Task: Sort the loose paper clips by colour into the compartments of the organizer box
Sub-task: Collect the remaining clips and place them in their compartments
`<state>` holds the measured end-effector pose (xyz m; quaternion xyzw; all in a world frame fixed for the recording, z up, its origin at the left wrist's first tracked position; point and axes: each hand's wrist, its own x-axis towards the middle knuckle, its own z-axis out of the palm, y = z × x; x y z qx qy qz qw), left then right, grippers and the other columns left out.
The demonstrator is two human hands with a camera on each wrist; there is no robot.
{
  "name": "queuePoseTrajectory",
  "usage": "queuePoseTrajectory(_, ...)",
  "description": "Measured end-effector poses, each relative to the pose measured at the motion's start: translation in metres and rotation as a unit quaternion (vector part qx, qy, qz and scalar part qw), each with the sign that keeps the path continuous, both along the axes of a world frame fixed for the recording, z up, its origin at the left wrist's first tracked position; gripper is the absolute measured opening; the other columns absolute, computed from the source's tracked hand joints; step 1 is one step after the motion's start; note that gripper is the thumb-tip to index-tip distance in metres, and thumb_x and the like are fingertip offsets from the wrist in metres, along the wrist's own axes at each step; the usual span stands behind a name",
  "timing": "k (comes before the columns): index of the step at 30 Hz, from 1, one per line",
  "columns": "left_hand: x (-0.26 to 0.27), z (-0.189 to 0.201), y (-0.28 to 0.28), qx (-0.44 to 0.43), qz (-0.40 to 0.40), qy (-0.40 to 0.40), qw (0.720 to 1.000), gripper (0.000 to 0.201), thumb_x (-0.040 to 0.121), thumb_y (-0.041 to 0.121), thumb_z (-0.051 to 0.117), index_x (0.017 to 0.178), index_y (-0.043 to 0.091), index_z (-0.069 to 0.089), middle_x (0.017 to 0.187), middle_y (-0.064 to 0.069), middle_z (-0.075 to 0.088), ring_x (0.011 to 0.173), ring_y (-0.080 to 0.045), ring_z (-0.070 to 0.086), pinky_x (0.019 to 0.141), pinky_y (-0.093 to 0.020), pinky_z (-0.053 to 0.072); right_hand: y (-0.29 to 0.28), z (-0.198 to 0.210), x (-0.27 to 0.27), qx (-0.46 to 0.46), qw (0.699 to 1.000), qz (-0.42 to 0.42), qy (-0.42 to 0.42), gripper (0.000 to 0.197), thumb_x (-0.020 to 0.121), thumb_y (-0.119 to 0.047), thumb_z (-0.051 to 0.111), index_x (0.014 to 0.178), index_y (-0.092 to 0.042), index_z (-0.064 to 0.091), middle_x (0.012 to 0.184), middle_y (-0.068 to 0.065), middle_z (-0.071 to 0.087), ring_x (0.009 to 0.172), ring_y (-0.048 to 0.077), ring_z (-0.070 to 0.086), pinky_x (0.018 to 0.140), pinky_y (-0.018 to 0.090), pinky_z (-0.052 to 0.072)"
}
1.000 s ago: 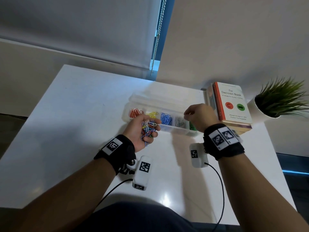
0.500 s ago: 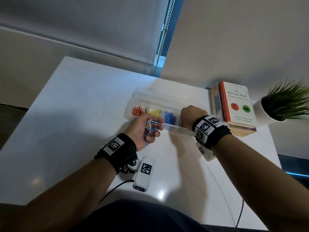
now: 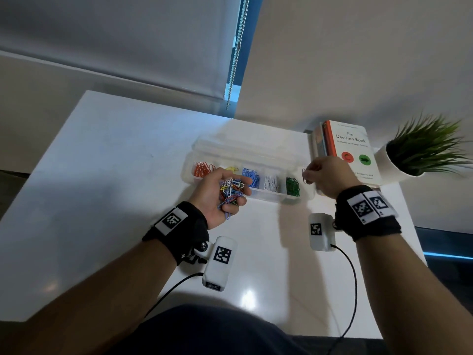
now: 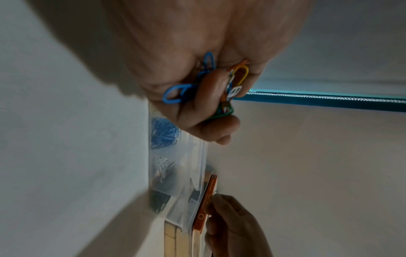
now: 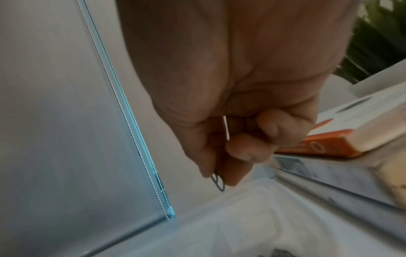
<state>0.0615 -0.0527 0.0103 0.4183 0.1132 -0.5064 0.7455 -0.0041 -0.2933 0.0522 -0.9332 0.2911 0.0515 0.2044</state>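
The organizer box [image 3: 268, 197] is clear plastic, long and narrow, and it lies on the white table [image 3: 102, 175] w/ its lid open toward the wall. Its compartments stand in a row: from left, orange clips [image 3: 202, 169], yellow ones partly hidden behind the left hand, blue clips [image 3: 252, 175], white clips [image 3: 271, 182], then green clips [image 3: 293, 187]; the last one at the right end is hard to see. The left hand [image 3: 220, 198] is palm up just in front of the box, its grip curled round a mixed bunch of clips [image 3: 231, 192], approx. all colours together: blue, yellow, white, orange, green; some blue loops stick out between the fingers [image 4: 211, 97] in the left wrist view. The right hand [image 3: 329, 176] hovers over the right end of the box, its grip pinched together on a single clip [image 3: 304, 176], thin and dark, which hangs down. A book [image 3: 352, 149] and a potted plant [image 3: 425, 147] stand right of the box.
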Motion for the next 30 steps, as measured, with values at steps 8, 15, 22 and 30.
queuePoseTrajectory(8, -0.006, 0.002, -0.001, -0.018, 0.004, 0.004, 1.000, 0.043, 0.093, 0.029, 0.031, 0.096, -0.002, 0.061, 0.070, -0.014, 0.061, 0.046, -0.016, 0.047, 0.033, -0.014, 0.020, 0.015, -0.011, -0.001, -0.017, 1.000, -0.018, 0.015, 0.014, 0.081, -0.027, 0.071, 0.080, -0.013, 0.069, 0.082, 0.004, 0.069, 0.072, 0.016, 0.057, 0.058, 0.024, 0.040)
queuePoseTrajectory(15, -0.008, 0.004, -0.002, 0.014, -0.015, -0.051, 0.999, 0.045, 0.096, 0.032, 0.025, 0.087, 0.004, 0.059, 0.067, -0.016, 0.059, 0.043, -0.017, 0.044, 0.035, -0.016, 0.014, 0.099, 0.025, 0.009, 0.082, 0.977, 0.188, -0.059, 0.010, 0.081, -0.027, 0.070, 0.089, -0.021, 0.072, 0.076, -0.002, 0.068, 0.070, 0.010, 0.056, 0.066, 0.022, 0.041)
queuePoseTrajectory(22, -0.005, 0.003, 0.004, 0.030, -0.004, -0.055, 0.998, 0.048, 0.097, 0.041, 0.027, 0.075, 0.009, 0.055, 0.061, -0.018, 0.058, 0.040, -0.019, 0.043, 0.033, -0.013, 0.014, 0.118, 0.013, 0.016, 0.082, 0.973, 0.214, -0.029, 0.004, 0.080, -0.013, 0.065, 0.082, -0.014, 0.068, 0.071, 0.003, 0.066, 0.070, 0.018, 0.059, 0.068, 0.029, 0.043)
queuePoseTrajectory(30, -0.003, 0.003, 0.005, 0.017, -0.024, -0.054, 0.998, 0.051, 0.098, 0.042, 0.024, 0.094, 0.002, 0.056, 0.069, -0.019, 0.058, 0.042, -0.019, 0.044, 0.033, -0.014, 0.017, 0.108, 0.015, 0.011, 0.145, 0.971, 0.155, -0.111, 0.012, 0.083, -0.012, 0.063, 0.079, -0.022, 0.057, 0.073, -0.004, 0.066, 0.064, 0.008, 0.055, 0.060, 0.017, 0.041)
